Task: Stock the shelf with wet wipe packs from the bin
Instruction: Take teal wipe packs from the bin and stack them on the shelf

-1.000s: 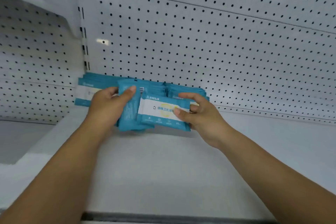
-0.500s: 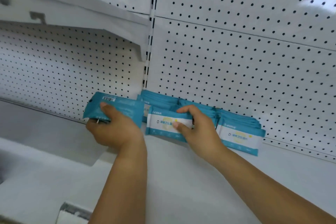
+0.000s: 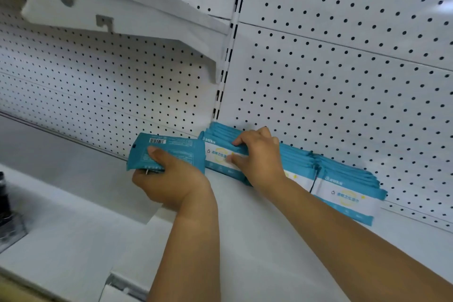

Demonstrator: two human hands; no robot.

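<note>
Stocking so far: we judge the job partly done. One row is up and much of the shelf is bare. The bin is out of view, so we cannot tell how many packs remain.
Back wall: the white pegboard (image 3: 343, 81) fills the top and right of our view, and a slotted post (image 3: 228, 56) runs down to the row's left end.
Shelf: the white shelf (image 3: 245, 240) carries the packs, with bare board along its front.
Upper shelf: a second shelf (image 3: 122, 19) juts out at the upper left, well above our hands.
Row of packs: the row of packs (image 3: 343, 179) stands on edge and leans back against the pegboard, labels facing us, from the post rightward.
Right hand: our right hand (image 3: 259, 157) sits on the row's left part. Its fingers (image 3: 241, 141) curl over the top edges and the thumb presses the front label, clamping those packs together.
Left hand: our left hand (image 3: 171, 184) grips the loose pack from below, thumb across its face.
Loose pack: the loose pack (image 3: 171, 149) is held on edge with its back toward us, at the row's left end. We cannot tell whether it touches the row or sits just beside it, and it is not yet set in.
Barcode: a barcode (image 3: 157, 141) sits near the loose pack's top edge.
</note>
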